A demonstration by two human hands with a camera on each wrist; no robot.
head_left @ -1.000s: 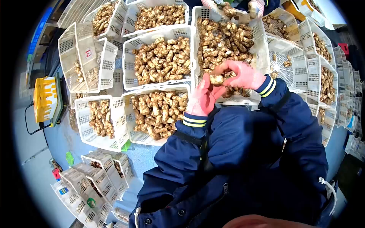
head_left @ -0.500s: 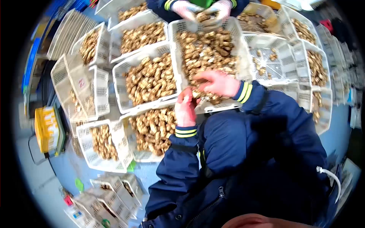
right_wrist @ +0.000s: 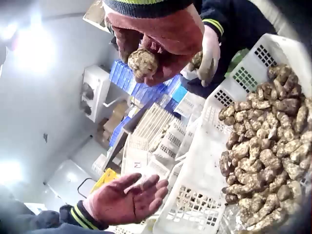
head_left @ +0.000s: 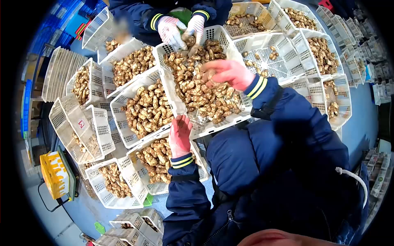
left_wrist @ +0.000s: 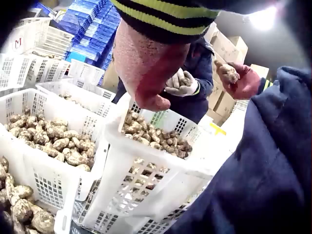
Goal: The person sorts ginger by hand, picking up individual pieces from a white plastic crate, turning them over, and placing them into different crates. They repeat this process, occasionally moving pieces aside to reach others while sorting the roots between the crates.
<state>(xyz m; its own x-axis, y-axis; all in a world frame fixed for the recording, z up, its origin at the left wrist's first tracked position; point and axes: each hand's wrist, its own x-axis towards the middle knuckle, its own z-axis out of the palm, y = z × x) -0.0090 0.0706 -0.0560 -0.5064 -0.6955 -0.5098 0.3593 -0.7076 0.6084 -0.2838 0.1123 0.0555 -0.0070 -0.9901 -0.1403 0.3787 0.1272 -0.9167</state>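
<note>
Knees [head_left: 234, 153]: in dark padded cloth, close under the near edge of the middle crate, so little room to lower a hand there.
Left hand [head_left: 179, 137]: near the near-left corner of the middle crate; palm up, fingers spread wide and holding nothing; contact with the rim impossible to tell.
Near-left crate [head_left: 162, 189]: beside the left forearm, heaped with lumpy brown mushrooms.
Middle crate [head_left: 174, 94]: white, deep-walled, with a loose pile [head_left: 213, 98] reaching from near edge to far edge.
Right hand [right_wrist: 170, 41]: above the middle crate; fingers curled round one mushroom, one rounded end showing between them.
Held mushroom [right_wrist: 143, 63]: in the right hand, clear of the pile; pale and brown in patches, with an uneven skin.
Handling: probably light, firm but brittle, rough rather than slippery; likely to bruise or snap under a hard squeeze.
Best hold: round the thick middle, with light pressure; rounded end better left unpinched.
In the way: high crate walls, plus neighbouring mushrooms packed tightly enough to knock or scrape.
Left crate [head_left: 119, 128]: close along the left edge of the middle one, also well filled.
Right crate [head_left: 283, 61]: beyond the right edge, with only scattered pieces.
Striped gloves [head_left: 170, 30]: another person's, over the far edge, round another piece [head_left: 189, 41]; a possible bump for any long reach.
Farther off: blue stacks [left_wrist: 95, 29].
</note>
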